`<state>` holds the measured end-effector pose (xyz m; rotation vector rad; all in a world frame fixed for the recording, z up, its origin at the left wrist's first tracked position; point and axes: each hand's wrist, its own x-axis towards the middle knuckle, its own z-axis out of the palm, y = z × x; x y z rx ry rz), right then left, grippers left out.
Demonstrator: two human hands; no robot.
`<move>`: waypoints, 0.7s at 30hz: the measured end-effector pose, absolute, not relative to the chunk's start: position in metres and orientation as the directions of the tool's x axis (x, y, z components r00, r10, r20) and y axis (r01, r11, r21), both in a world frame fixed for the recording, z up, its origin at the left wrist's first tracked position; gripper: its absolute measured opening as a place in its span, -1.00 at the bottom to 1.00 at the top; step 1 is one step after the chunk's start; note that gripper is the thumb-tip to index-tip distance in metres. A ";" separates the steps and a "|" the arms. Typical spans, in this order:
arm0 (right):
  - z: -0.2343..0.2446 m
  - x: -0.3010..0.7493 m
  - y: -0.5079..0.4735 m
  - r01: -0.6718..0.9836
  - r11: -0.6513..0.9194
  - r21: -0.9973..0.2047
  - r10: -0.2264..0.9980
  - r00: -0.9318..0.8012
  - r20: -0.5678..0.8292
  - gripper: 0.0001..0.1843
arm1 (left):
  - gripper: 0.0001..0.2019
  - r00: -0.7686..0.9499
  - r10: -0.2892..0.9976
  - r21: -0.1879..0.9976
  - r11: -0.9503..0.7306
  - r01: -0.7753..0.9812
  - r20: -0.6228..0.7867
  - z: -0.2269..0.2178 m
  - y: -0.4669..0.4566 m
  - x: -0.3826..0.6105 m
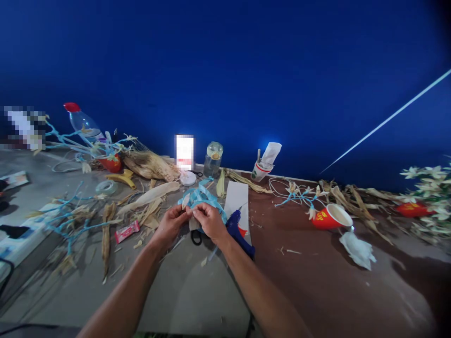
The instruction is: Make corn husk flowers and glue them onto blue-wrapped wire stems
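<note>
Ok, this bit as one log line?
left hand: pinches husk piece | right hand: pinches it too | glue gun: beside right hand

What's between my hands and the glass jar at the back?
In the head view, a tangle of blue ribbon, pinched by the left hand and right hand, fills the stretch to the jar.

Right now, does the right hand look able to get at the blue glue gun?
Probably yes: the glue gun lies uncovered just beside the right hand. But that hand and the left hand pinch a husk piece, which it would have to release.
</note>
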<state>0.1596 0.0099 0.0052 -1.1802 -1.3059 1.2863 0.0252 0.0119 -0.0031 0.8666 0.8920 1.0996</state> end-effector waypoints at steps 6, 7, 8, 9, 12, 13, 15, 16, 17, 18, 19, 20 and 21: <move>0.003 0.165 0.010 -0.002 -0.006 -1.000 0.989 -0.149 -0.006 -0.79 | -0.71 0.254 0.955 0.923 0.232 -0.306 -0.156 -0.006 0.012 0.024; 0.003 0.166 0.011 0.010 -0.003 -1.000 0.989 -0.149 -0.005 -0.78 | -0.70 0.262 0.952 0.924 0.239 -0.300 -0.161 -0.005 0.011 0.024; 0.002 0.167 0.011 0.026 0.002 -1.000 0.989 -0.145 -0.001 -0.78 | -0.70 0.271 0.948 0.923 0.247 -0.296 -0.167 -0.004 0.011 0.025; 0.002 0.167 0.011 0.042 0.011 -0.999 0.990 -0.143 0.005 -0.78 | -0.69 0.282 0.944 0.921 0.253 -0.295 -0.169 -0.003 0.010 0.025; 0.003 0.166 0.009 0.068 0.020 -0.997 0.989 -0.151 0.010 -0.78 | -0.69 0.303 0.942 0.930 0.232 -0.285 -0.142 -0.003 0.010 0.024; 0.004 0.165 0.008 0.065 0.007 -0.998 0.987 -0.160 -0.003 -0.79 | -0.69 0.301 0.946 0.938 0.207 -0.278 -0.119 -0.004 0.010 0.024; 0.004 0.162 0.007 0.039 -0.034 -0.999 0.984 -0.172 -0.040 -0.79 | -0.70 0.280 0.958 0.956 0.144 -0.257 -0.069 -0.006 0.010 0.023; 0.003 0.161 0.006 0.018 -0.053 -0.998 0.983 -0.174 -0.055 -0.79 | -0.70 0.261 0.964 0.964 0.112 -0.242 -0.046 -0.007 0.009 0.023; 0.002 0.159 0.006 -0.004 -0.066 -0.998 0.983 -0.171 -0.064 -0.80 | -0.70 0.243 0.970 0.971 0.083 -0.226 -0.026 -0.006 0.009 0.024; 0.000 0.158 0.006 -0.021 -0.075 -0.997 0.985 -0.158 -0.070 -0.80 | -0.70 0.231 0.973 0.975 0.062 -0.212 -0.011 -0.005 0.008 0.024; -0.003 0.157 0.007 -0.026 -0.076 -0.997 0.988 -0.135 -0.072 -0.80 | -0.71 0.222 0.975 0.979 0.044 -0.200 0.001 -0.004 0.006 0.025; -0.005 0.156 0.008 0.002 -0.057 -0.998 0.992 -0.111 -0.057 -0.78 | -0.71 0.221 0.975 0.980 0.033 -0.195 0.011 -0.002 0.005 0.026; -0.007 0.156 0.009 0.037 -0.036 -0.999 0.995 -0.087 -0.039 -0.76 | -0.71 0.221 0.975 0.981 0.031 -0.194 0.013 0.000 0.004 0.027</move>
